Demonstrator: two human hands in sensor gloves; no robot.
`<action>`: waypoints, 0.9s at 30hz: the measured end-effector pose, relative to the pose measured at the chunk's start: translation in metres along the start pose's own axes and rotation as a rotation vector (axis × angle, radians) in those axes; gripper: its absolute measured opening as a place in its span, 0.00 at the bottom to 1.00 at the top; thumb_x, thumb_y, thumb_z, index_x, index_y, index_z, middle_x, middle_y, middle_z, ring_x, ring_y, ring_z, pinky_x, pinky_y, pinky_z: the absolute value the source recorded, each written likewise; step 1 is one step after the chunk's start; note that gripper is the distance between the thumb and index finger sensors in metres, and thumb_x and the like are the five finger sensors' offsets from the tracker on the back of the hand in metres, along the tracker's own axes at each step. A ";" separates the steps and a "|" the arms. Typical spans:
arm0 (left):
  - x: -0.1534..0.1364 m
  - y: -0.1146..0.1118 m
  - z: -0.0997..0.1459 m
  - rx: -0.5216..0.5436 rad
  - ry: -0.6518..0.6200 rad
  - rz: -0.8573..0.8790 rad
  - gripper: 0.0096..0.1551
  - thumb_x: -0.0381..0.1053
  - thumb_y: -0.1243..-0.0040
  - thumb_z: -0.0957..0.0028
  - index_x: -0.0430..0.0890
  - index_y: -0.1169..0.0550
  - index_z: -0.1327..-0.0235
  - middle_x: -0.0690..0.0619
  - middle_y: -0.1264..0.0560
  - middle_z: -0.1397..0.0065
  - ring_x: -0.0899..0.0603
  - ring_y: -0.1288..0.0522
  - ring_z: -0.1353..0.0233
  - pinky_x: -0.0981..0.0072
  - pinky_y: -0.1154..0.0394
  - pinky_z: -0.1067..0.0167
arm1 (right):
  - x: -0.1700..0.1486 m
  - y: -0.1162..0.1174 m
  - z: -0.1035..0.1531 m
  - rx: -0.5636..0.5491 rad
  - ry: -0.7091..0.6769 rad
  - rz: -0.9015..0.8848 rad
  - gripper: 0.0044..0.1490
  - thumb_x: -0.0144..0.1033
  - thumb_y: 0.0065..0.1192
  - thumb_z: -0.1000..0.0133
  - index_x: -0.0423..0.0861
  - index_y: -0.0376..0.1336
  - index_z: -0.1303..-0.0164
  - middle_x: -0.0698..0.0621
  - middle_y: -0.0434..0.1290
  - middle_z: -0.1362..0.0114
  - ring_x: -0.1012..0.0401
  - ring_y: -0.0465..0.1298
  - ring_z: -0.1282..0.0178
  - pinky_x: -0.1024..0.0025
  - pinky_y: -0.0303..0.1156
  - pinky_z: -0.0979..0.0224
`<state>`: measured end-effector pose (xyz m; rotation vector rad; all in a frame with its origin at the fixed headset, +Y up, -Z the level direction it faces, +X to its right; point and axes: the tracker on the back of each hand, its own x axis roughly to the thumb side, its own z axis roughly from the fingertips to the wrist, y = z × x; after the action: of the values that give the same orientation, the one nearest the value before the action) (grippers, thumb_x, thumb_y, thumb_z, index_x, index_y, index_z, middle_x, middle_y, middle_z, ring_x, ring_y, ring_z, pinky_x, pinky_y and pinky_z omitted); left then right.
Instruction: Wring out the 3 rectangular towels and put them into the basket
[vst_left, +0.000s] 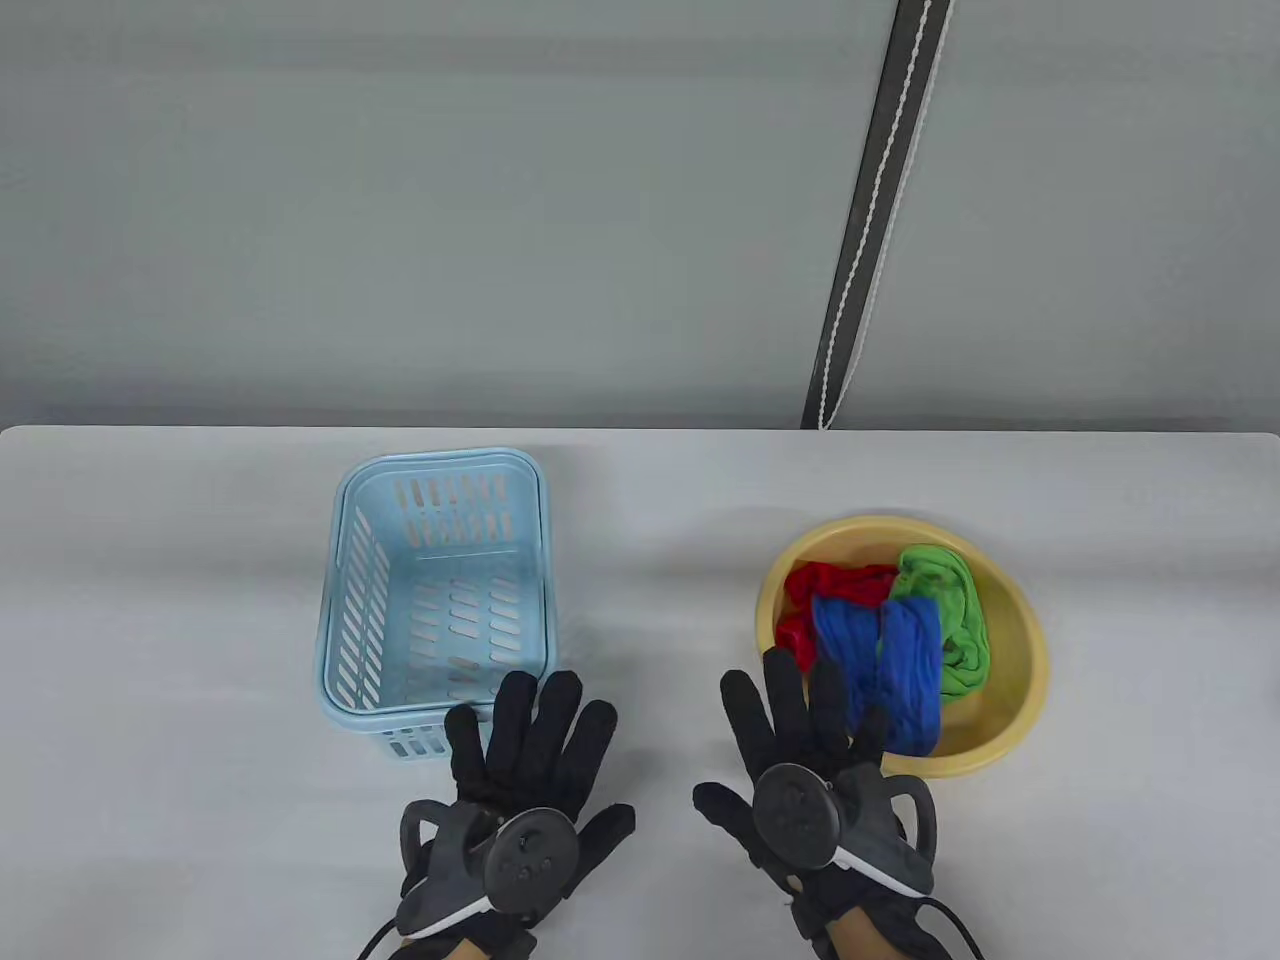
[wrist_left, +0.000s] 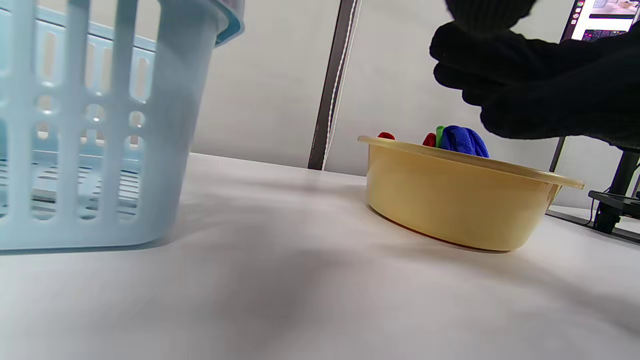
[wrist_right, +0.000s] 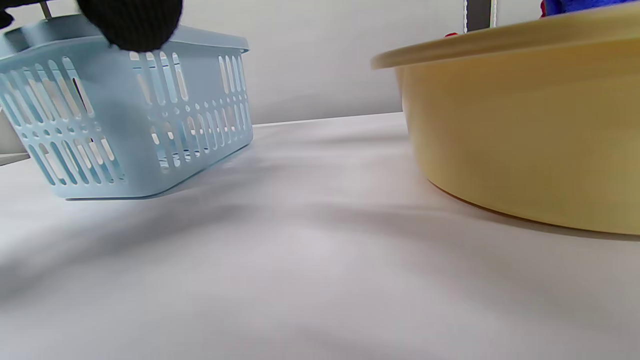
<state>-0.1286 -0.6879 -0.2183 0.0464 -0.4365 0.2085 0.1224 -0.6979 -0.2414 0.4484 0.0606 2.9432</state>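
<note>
A yellow basin (vst_left: 1020, 640) (wrist_left: 450, 200) (wrist_right: 525, 125) on the right holds three crumpled towels: a blue towel (vst_left: 890, 660) (wrist_left: 462, 140) in front, a red towel (vst_left: 825, 590) at the left, a green towel (vst_left: 950, 605) at the back right. An empty light blue basket (vst_left: 435, 600) (wrist_left: 75, 130) (wrist_right: 130, 110) stands on the left. My left hand (vst_left: 530, 750) hovers flat by the basket's near right corner, fingers straight, holding nothing. My right hand (vst_left: 810, 740) is spread flat at the basin's near left rim, its fingertips (vst_left: 830, 690) over the blue towel's edge; whether they touch it is unclear.
The table (vst_left: 650, 560) is white, with its far edge before a grey wall. A dark strip with a white cord (vst_left: 870, 220) runs down the wall behind the basin. A monitor (wrist_left: 602, 20) and its stand (wrist_left: 615, 200) show at the right in the left wrist view.
</note>
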 end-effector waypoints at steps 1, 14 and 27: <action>0.000 0.000 0.000 -0.001 0.000 -0.001 0.54 0.76 0.56 0.43 0.55 0.61 0.13 0.45 0.65 0.10 0.28 0.67 0.15 0.18 0.64 0.32 | 0.000 0.000 0.000 -0.004 0.000 -0.001 0.64 0.66 0.57 0.39 0.55 0.22 0.15 0.38 0.26 0.11 0.34 0.26 0.14 0.18 0.30 0.28; -0.001 0.002 0.001 0.012 0.004 0.005 0.54 0.76 0.56 0.43 0.55 0.61 0.13 0.45 0.64 0.10 0.28 0.66 0.15 0.18 0.64 0.32 | -0.002 -0.005 0.002 -0.035 0.027 -0.019 0.62 0.64 0.58 0.38 0.54 0.25 0.13 0.35 0.31 0.10 0.32 0.32 0.12 0.18 0.36 0.25; -0.001 0.002 -0.001 0.008 0.004 -0.004 0.54 0.76 0.56 0.43 0.55 0.61 0.13 0.45 0.64 0.10 0.28 0.66 0.15 0.18 0.63 0.31 | -0.116 -0.085 -0.051 0.104 0.728 -0.084 0.59 0.61 0.64 0.39 0.35 0.45 0.13 0.28 0.63 0.19 0.36 0.73 0.30 0.41 0.72 0.35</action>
<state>-0.1297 -0.6860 -0.2194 0.0548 -0.4318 0.2065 0.2301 -0.6347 -0.3292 -0.6123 0.3076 2.8566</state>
